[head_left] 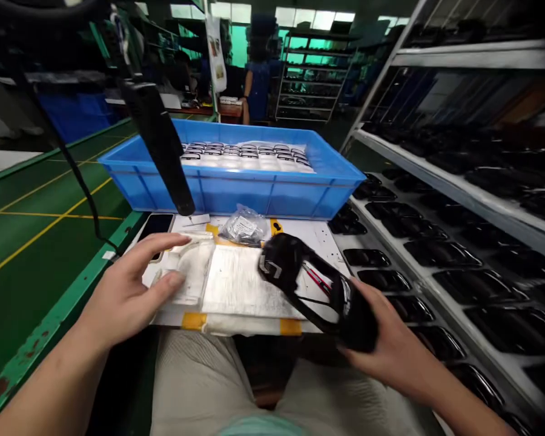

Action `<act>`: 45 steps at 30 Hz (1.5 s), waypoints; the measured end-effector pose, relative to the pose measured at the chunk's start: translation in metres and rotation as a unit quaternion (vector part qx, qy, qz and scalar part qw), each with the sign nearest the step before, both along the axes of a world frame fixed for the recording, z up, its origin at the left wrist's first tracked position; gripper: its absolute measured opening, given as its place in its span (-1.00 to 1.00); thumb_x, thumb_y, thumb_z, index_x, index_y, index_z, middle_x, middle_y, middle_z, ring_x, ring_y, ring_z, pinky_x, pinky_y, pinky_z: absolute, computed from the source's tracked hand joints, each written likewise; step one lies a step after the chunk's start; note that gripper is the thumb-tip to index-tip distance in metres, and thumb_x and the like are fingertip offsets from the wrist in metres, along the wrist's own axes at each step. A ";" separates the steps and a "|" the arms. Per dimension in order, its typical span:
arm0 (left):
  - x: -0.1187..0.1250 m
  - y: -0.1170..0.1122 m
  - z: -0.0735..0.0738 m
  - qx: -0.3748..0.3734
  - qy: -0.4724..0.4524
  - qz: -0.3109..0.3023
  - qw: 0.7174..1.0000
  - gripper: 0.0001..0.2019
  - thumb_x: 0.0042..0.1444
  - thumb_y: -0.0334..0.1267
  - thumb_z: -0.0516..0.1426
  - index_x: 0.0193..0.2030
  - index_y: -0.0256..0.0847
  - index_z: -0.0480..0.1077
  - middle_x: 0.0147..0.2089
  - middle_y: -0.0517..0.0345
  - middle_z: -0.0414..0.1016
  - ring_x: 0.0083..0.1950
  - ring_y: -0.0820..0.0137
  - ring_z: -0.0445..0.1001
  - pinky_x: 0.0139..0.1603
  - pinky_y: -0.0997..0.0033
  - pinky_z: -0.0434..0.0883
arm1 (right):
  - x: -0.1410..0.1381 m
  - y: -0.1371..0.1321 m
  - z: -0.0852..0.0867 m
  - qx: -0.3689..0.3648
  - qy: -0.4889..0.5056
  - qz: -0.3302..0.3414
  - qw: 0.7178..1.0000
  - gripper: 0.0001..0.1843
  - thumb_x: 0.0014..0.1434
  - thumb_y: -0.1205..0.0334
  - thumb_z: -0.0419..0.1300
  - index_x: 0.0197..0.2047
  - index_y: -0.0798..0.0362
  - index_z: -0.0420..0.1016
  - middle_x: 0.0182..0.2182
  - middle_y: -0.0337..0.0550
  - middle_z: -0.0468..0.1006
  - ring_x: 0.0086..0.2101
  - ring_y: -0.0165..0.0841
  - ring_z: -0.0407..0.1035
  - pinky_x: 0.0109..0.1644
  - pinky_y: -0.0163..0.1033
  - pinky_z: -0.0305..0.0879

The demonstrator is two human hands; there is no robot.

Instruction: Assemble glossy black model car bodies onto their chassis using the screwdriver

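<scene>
My right hand (pixel 390 345) is closed round a glossy black goggle-shaped frame (pixel 313 284), holding it tilted over the right side of a small white work board (pixel 249 290). My left hand (pixel 131 284) rests on the board's left side, thumb and fingers around a clear curved lens piece (pixel 191 266) lying there. A white padded sheet covers the board's middle, with yellow tape at its corners.
A blue crate (pixel 236 175) of rowed lenses stands behind the board. A small plastic bag (pixel 245 227) and a phone (pixel 154 227) lie near it. A black arm (pixel 163 145) hangs at left. Shelves with black frames (pixel 436 242) fill the right. A person stands far back.
</scene>
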State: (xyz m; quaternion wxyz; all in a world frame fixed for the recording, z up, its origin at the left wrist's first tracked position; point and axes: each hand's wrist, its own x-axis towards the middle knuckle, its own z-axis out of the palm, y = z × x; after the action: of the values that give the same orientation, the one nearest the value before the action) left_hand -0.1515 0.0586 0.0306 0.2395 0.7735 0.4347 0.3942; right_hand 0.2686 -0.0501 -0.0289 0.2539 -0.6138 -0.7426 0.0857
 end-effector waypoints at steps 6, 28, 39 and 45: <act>0.006 0.048 -0.019 -0.044 0.073 -0.064 0.994 -0.38 0.29 0.11 0.15 0.38 -0.14 0.24 0.41 -0.07 0.29 0.42 0.06 0.28 0.46 0.02 0.23 | -0.054 0.075 0.008 -0.073 -0.020 0.145 0.986 0.11 -0.12 0.20 0.39 0.46 -0.05 0.01 0.26 0.06 0.30 0.22 0.01 0.28 0.32 0.17 0.30; 0.017 0.062 -0.048 0.002 0.303 -0.101 0.948 -0.02 -0.04 0.43 0.24 0.42 -0.11 0.21 0.50 -0.08 0.15 0.49 -0.08 0.15 0.47 -0.15 0.12 | -0.123 0.038 -0.035 0.044 0.014 0.053 0.998 -0.35 0.35 0.00 0.17 0.36 0.17 0.18 0.33 0.23 0.27 0.35 -0.01 0.08 0.37 0.30 0.13; 0.017 0.064 -0.048 0.008 0.297 -0.101 0.950 -0.06 -0.05 0.43 0.25 0.39 -0.05 0.25 0.48 -0.06 0.21 0.46 -0.09 0.20 0.45 -0.10 0.16 | -0.152 0.021 -0.036 -0.020 0.006 0.016 1.000 -0.14 0.37 -0.17 0.05 0.50 0.19 -0.09 0.49 0.23 -0.16 0.48 0.04 -0.33 0.46 0.35 -0.20; 0.021 0.063 -0.046 0.003 0.304 -0.084 0.949 -0.02 -0.05 0.50 0.19 0.37 -0.12 0.28 0.47 -0.08 0.23 0.46 -0.06 0.21 0.45 -0.11 0.16 | -0.158 0.023 -0.029 -0.049 -0.050 0.011 0.997 -0.13 0.37 -0.23 -0.02 0.54 0.06 -0.16 0.51 0.14 -0.20 0.46 0.11 -0.25 0.38 0.47 -0.12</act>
State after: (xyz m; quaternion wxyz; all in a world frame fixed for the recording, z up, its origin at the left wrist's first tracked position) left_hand -0.1305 0.1217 -0.0158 0.1260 0.8911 0.4190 0.1203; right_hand 0.1104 -0.0268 -0.0584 0.1849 -0.6209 -0.7560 0.0937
